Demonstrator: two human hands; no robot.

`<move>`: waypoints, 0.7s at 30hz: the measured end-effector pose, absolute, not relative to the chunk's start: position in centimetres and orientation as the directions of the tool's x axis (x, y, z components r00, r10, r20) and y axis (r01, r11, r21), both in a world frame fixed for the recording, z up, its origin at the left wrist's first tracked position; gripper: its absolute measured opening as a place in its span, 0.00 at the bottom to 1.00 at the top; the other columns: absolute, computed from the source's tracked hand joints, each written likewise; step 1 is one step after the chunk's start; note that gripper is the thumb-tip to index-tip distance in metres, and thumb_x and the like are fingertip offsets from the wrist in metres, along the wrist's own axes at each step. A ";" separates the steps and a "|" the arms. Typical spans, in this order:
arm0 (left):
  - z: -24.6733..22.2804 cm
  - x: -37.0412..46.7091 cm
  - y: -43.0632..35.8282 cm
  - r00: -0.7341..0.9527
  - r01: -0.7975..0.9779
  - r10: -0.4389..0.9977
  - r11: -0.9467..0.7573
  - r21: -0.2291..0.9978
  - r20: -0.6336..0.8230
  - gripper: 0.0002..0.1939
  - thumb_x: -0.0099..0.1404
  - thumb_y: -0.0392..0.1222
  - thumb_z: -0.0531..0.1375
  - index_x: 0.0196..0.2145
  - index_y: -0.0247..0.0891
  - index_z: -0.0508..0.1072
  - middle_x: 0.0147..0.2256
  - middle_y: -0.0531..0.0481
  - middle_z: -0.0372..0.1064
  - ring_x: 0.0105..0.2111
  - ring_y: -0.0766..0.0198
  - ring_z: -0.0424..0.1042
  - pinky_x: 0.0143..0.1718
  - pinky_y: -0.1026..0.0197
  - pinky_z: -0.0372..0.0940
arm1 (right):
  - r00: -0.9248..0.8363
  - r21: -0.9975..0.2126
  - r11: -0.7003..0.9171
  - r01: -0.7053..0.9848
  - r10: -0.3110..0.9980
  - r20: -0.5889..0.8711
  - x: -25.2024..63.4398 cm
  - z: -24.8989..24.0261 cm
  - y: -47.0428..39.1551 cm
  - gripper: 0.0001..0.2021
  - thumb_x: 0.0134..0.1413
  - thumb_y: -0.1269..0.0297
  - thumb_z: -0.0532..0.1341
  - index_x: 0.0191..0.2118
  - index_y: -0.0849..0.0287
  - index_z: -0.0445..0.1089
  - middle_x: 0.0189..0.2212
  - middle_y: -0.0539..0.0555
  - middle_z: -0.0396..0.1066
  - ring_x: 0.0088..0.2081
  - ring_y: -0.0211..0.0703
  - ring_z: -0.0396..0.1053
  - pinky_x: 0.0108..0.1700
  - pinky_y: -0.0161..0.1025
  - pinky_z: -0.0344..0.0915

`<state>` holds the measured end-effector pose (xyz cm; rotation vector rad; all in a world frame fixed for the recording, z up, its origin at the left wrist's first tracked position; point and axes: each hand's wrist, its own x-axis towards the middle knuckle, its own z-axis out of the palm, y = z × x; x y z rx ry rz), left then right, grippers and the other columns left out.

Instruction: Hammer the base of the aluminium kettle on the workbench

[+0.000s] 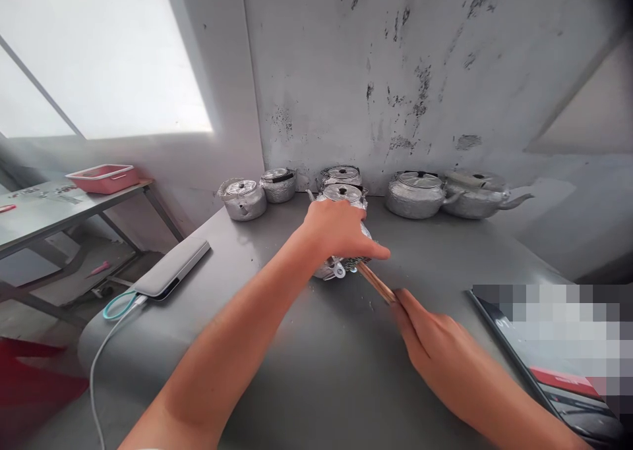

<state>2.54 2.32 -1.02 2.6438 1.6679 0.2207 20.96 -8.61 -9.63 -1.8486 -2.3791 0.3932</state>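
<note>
My left hand (341, 229) is closed over a small silver kettle (326, 270), its thumb stretched out to the right. Most of that kettle is hidden under the hand. With its fingers wrapped round the wooden handle, my right hand (428, 328) holds a brush (378, 282). The brush's dark bristled end touches the near side of the kettle, just below my left thumb. Right behind my left hand, a dented silver kettle lid (342, 192) with a black knob shows.
Dented kettles (244, 203) stand along the back wall, more (418, 196) to the right. A power bank (173, 269) with a cable lies left on the grey table (316, 384). A phone-like device (514, 351), partly blurred, lies right. Another table holds a pink basket (106, 181).
</note>
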 end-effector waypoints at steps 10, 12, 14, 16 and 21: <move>-1.0 2.5 2.3 0.446 0.887 0.887 -0.456 0.074 0.122 0.39 0.50 0.72 0.58 0.52 0.46 0.75 0.50 0.46 0.74 0.43 0.48 0.72 0.42 0.51 0.66 | -0.245 -0.308 0.216 0.927 0.968 -0.057 21.0 -9.6 -8.7 0.13 0.68 0.69 0.46 0.39 0.55 0.68 0.22 0.52 0.72 0.20 0.46 0.71 0.28 0.40 0.55; -1.0 2.5 2.3 0.451 0.885 0.884 -0.461 0.068 0.125 0.38 0.50 0.72 0.58 0.52 0.46 0.75 0.49 0.46 0.74 0.42 0.48 0.72 0.42 0.51 0.66 | -0.256 -0.292 0.226 0.929 0.964 -0.069 21.0 -9.6 -8.7 0.13 0.68 0.70 0.46 0.39 0.55 0.68 0.22 0.51 0.71 0.21 0.47 0.71 0.29 0.40 0.55; -0.9 2.5 2.3 0.455 0.883 0.881 -0.465 0.064 0.128 0.38 0.50 0.72 0.58 0.52 0.46 0.75 0.48 0.46 0.74 0.42 0.49 0.72 0.42 0.51 0.66 | -0.256 -0.271 0.224 0.936 0.963 -0.088 21.0 -9.6 -8.7 0.14 0.68 0.70 0.46 0.40 0.55 0.68 0.22 0.52 0.72 0.21 0.47 0.72 0.29 0.40 0.55; -0.9 2.5 2.3 0.457 0.882 0.881 -0.466 0.061 0.123 0.39 0.50 0.72 0.58 0.52 0.47 0.74 0.49 0.47 0.74 0.43 0.48 0.72 0.42 0.51 0.66 | -0.255 -0.264 0.222 0.939 0.962 -0.096 21.1 -9.7 -8.6 0.13 0.67 0.71 0.46 0.41 0.56 0.68 0.24 0.53 0.72 0.22 0.48 0.72 0.29 0.40 0.55; -0.6 2.4 2.2 0.474 0.875 0.875 -0.481 0.060 0.097 0.40 0.51 0.71 0.58 0.56 0.47 0.72 0.50 0.46 0.72 0.45 0.49 0.72 0.46 0.51 0.66 | -0.292 -0.350 0.256 0.901 0.955 -0.053 21.5 -9.7 -8.7 0.13 0.66 0.69 0.48 0.42 0.54 0.69 0.24 0.53 0.73 0.24 0.48 0.73 0.29 0.40 0.59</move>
